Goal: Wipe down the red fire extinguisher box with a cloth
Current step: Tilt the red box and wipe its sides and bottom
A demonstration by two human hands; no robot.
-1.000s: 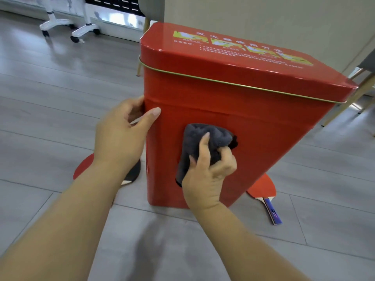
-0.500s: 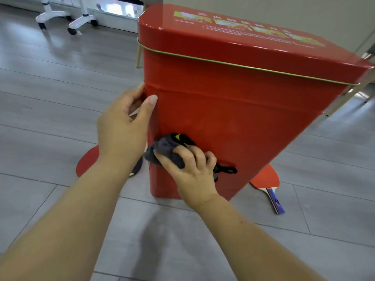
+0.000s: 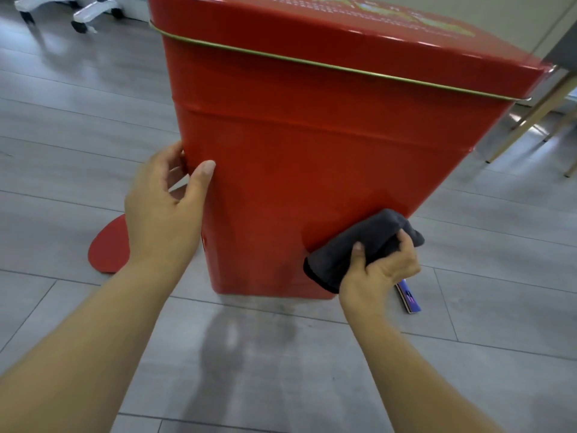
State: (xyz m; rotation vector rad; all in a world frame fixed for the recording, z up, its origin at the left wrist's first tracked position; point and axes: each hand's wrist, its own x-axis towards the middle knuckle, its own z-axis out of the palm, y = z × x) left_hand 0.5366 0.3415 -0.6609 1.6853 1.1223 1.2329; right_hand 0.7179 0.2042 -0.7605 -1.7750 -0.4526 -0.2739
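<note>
Grey plank floor carries every item in view.

1. Left hand: clasps the left vertical edge of the fire extinguisher box. The thumb lies flat on the front face and the fingers wrap round the corner onto the side face.
2. Right hand: clenched round a bunched dark grey cloth, fingers curled over its far end, thumb on the near side. The cloth is pressed against the lower part of the front face, at the box's right edge.
3. The box stands on the floor directly ahead of both hands, its base just beyond the wrists. The lid is seated on top, with a brass-coloured band along the joint. Print on the lid is too blurred to read.
4. A red paddle lies flat on the floor, partly hidden behind the left wrist.
5. A blue-striped paddle handle protrudes from under the right hand.
6. Far beyond the left hand stands a white castor base.
7. Beyond the right hand stand pale wooden legs.
</note>
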